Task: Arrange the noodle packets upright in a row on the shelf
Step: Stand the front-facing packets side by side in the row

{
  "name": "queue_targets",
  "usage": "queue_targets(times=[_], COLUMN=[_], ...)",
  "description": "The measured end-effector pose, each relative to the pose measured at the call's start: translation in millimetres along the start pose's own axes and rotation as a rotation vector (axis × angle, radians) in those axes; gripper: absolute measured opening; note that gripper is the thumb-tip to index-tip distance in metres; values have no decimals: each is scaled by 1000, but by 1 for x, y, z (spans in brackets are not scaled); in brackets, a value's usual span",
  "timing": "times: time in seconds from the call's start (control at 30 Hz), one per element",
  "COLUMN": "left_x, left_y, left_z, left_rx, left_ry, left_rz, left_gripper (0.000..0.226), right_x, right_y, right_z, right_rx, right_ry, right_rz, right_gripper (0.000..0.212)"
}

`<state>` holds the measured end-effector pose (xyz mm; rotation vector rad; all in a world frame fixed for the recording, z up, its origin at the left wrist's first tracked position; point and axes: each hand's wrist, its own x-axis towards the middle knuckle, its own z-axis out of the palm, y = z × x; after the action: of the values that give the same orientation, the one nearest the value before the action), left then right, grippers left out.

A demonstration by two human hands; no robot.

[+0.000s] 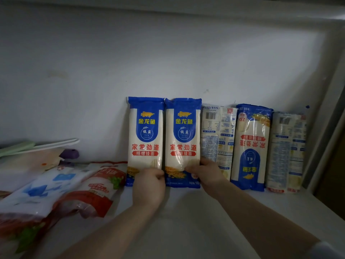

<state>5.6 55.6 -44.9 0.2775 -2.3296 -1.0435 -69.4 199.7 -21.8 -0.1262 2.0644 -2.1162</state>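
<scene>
Blue-topped noodle packets stand upright in a row against the back wall of the shelf [186,212]. My left grip [149,184] curls round the foot of the first packet [145,135]; my right grip [205,174], at 3 o'clock of it, pinches the second packet [183,135].

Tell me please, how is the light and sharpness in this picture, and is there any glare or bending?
Head view: dim, bluish light, darkening toward the corners; glare on the film of the second noodle packet; the red and white bags at lower left are blurred; the far-right packet is soft; the shelf frame bows from the wide lens.
</scene>
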Motion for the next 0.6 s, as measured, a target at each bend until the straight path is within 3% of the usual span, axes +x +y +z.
queue_targets(times=[0.37,0.47,0.53,0.6], left_x=[-7,-3,0,0], left_y=[5,8,7,5], left_z=[5,7,8,8], left_rx=[146,173,168,173], left_ry=[-17,-32,-65,-81], left_rz=[71,53,20,10], left_gripper=[22,14,12,12], right_x=[4,-1,-3,2], right_y=[-8,-17,-18,-13], right_z=[5,13,16,16], right_rx=[-141,-412,-481,-396], right_ry=[-56,20,53,72], right_rz=[80,116,112,133], right_gripper=[30,7,8,28])
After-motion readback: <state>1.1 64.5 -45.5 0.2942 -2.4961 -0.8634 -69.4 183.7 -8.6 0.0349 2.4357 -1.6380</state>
